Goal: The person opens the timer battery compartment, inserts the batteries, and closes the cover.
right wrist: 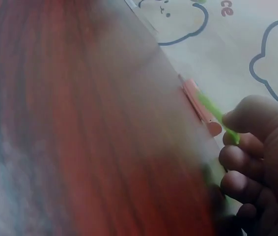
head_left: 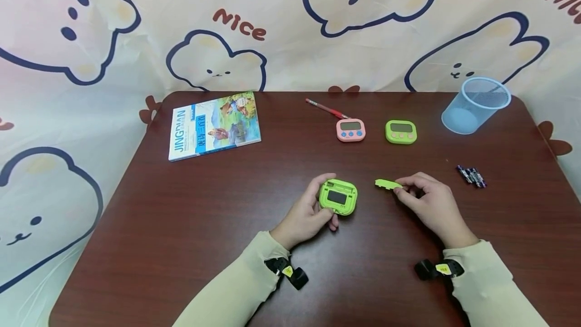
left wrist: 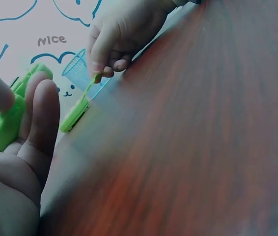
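A dark brown wooden desk [head_left: 181,226] stands against a pale curtain [head_left: 281,24] printed with cartoon bears and the word "Nice". Near its middle the left hand [head_left: 305,216] curls its fingers round a green timer [head_left: 338,197], back side up. At 3 o'clock from it, just apart, the right hand [head_left: 431,205] pinches a green cover piece [head_left: 388,183] between thumb and fingertips. A book [head_left: 215,125] lies at 10 o'clock, a pink timer [head_left: 351,130] and another green timer [head_left: 401,131] at 12, a blue cup [head_left: 474,105] at 2, batteries [head_left: 471,176] farther right.
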Demonstrator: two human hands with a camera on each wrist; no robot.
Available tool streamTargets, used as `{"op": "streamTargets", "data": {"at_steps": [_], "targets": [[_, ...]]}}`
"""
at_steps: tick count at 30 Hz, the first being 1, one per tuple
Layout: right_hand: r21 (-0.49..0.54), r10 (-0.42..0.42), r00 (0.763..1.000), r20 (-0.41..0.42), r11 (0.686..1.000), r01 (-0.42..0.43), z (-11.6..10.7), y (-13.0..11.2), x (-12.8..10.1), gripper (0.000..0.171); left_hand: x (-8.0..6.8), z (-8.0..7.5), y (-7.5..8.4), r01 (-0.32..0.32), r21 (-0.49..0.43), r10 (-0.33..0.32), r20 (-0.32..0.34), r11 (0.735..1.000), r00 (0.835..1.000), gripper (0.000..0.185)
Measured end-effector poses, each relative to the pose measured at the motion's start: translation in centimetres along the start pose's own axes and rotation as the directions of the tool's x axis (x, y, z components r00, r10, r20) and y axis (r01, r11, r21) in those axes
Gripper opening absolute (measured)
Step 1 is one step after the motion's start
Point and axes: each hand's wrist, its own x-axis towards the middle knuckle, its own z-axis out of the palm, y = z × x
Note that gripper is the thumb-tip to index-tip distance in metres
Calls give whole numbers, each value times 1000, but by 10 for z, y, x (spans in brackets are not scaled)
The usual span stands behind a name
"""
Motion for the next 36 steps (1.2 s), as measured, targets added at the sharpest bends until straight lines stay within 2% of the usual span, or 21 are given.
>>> {"op": "streamTargets", "data": {"at_steps": [8, 12, 16, 18, 21, 25, 28, 31, 36], "targets": [[-97, -60, 996, 60, 993, 66, -3, 2, 2, 13, 1, 1, 1, -48, 6, 48, -58, 999, 997, 73], [-106, -62, 994, 88, 992, 72, -5, 0, 2, 15, 1, 1, 2, -60, 48, 64, -89, 997, 994, 65], [-105, -58, 995, 84, 992, 67, -4, -2, 2, 21, 0, 0, 3, -57, 54, 62, -90, 997, 994, 60], [-87, -63, 997, 50, 994, 67, -2, -3, 1, 23, 0, 0, 3, -47, 23, 49, -75, 999, 996, 64], [2, -77, 997, -30, 997, 77, 3, -7, 0, 22, 0, 0, 2, -31, 2, 31, -68, 1000, 997, 73], [127, -130, 985, -111, 981, 144, 9, -14, 3, 21, -1, -2, 2, -33, 1, 33, -77, 999, 996, 79], [121, -147, 976, -160, 979, 167, 6, -13, 7, 22, -1, -2, 2, -44, 7, 45, -93, 999, 995, 78], [62, -101, 969, -227, 991, 118, -7, -3, 9, 21, 0, 0, 1, -54, 8, 54, -115, 999, 992, 76], [3, 52, 955, -291, 999, -54, -38, 20, 6, 20, 0, 2, 0, -43, 10, 44, -142, 999, 989, 75]]}}
